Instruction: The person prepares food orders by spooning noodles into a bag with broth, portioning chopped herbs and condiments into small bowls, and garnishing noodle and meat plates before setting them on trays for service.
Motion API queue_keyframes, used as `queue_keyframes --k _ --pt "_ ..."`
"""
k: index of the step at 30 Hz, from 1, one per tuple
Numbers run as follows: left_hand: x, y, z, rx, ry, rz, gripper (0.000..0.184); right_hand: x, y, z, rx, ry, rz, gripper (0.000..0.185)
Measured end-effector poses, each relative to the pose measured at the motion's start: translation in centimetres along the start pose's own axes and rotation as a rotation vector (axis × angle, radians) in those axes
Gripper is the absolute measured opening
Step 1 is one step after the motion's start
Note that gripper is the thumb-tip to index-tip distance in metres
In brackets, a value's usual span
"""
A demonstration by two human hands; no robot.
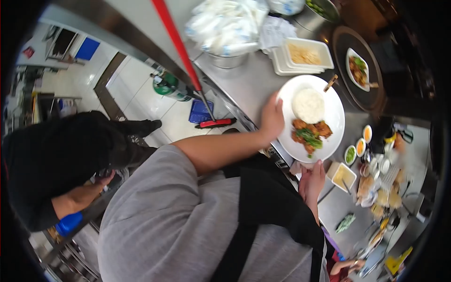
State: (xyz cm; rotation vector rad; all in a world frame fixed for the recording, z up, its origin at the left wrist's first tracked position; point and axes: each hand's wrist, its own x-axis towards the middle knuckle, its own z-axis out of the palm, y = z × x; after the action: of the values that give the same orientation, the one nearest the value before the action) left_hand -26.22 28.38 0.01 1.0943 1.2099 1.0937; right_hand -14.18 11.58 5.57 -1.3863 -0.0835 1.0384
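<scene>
A white round plate (286,141) carries a mound of white rice (308,105) and browned fried pieces (300,136) topped with green leaves. A small wooden clip (330,83) sits at its far rim. My left hand (272,120) grips the plate's left side, the thumb over the rim. At the near edge, my right hand (312,182) has its fingers closed against the rim. A pale bit of cloth or paper shows beside those fingers, but I cannot tell whether they hold it.
White containers (307,55) and bagged goods (228,28) stand beyond the plate. A second plated dish (358,69) rests on a dark round surface. Right are small bowls (350,155) and a square tub (341,175). Another person (61,164) is at left, near a red-handled broom (176,42).
</scene>
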Motion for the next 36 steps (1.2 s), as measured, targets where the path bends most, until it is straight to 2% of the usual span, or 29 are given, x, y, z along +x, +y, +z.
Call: queue_keyframes --k 1,4,7,9,10,11,12,13,17,19,20,22,24,26,27,29,30,32,34,36 --pt "-1.5 0.2 0.0 -0.005 0.033 -0.012 0.036 0.0 0.4 -0.3 0.003 -0.02 -0.004 0.037" --pt "-4.8 0.7 -1.1 0.003 -0.083 -0.103 0.039 1.4 0.2 -1.5 -0.056 -0.05 -0.03 0.037" --pt "-0.5 -1.9 -0.7 -0.042 -0.047 -0.029 0.038 2.7 0.0 -2.4 -0.141 -0.018 -0.067 0.037" --pt "2.5 -0.4 -1.4 -0.213 -0.278 -0.122 0.036 2.7 -0.8 -2.1 -0.126 0.009 -0.04 0.035" --pt "2.6 -1.6 0.0 -0.228 -0.129 -0.08 0.03 3.4 0.0 -3.4 -0.135 -0.043 -0.067 0.032" --pt "2.3 -1.6 0.3 -0.141 -0.119 0.012 0.029 2.7 0.2 -2.3 -0.104 -0.007 -0.052 0.029" --pt "1.7 -0.3 0.2 -0.09 -0.088 -0.032 0.029 2.2 0.3 -1.3 0.004 -0.004 0.014 0.029" --pt "1.2 -0.6 1.0 -0.308 -0.036 -0.098 0.029 1.2 0.4 0.2 0.07 0.006 0.043 0.029" --pt "-3.7 0.6 1.3 -0.275 -0.008 -0.194 0.028 0.1 1.2 1.6 0.13 -0.052 0.14 0.024" --pt "-5.8 0.0 0.7 -0.359 -0.199 -0.369 0.031 -0.1 1.1 1.8 0.177 -0.011 0.138 0.025" --pt "-6.4 0.1 0.3 -0.355 -0.22 -0.37 0.031 -0.1 1.1 1.6 0.157 0.007 0.164 0.026" --pt "-7.0 1.7 -0.6 -0.315 -0.429 -0.598 0.032 0.0 1.1 1.5 0.151 0.033 0.186 0.027" --pt "-6.8 1.5 -1.4 -0.3 -0.502 -0.625 0.032 0.1 1.2 1.4 0.148 0.055 0.191 0.029" --pt "-5.8 2.8 -2.9 -0.081 -0.795 -0.708 0.035 0.3 0.8 1.0 0.113 0.049 0.17 0.03" --pt "-5.2 0.5 -4.4 -0.072 -0.898 -0.517 0.04 0.5 0.6 0.7 0.068 0.04 0.155 0.032" --pt "-3.8 2.0 -7.2 -0.014 -0.745 -0.371 0.035 1.4 0.2 -0.9 0.006 -0.026 0.178 0.033" --pt "-1.9 -0.5 -9.3 -0.015 -0.689 -0.24 0.043 1.8 -0.1 -1.6 -0.066 -0.098 0.201 0.034" --pt "1.8 1.5 -11.4 -0.362 -0.51 -0.537 0.052 2.3 -1.2 -2.2 -0.099 -0.127 0.206 0.035" --pt "5.7 2.5 -12.2 -0.275 -0.538 -0.536 0.049 2.7 -2.0 -2.7 -0.259 -0.185 0.243 0.037" --pt "8.3 4.4 -11.6 -0.116 -0.709 -0.544 0.051 3.2 -2.9 -2.5 -0.326 -0.19 0.255 0.037"
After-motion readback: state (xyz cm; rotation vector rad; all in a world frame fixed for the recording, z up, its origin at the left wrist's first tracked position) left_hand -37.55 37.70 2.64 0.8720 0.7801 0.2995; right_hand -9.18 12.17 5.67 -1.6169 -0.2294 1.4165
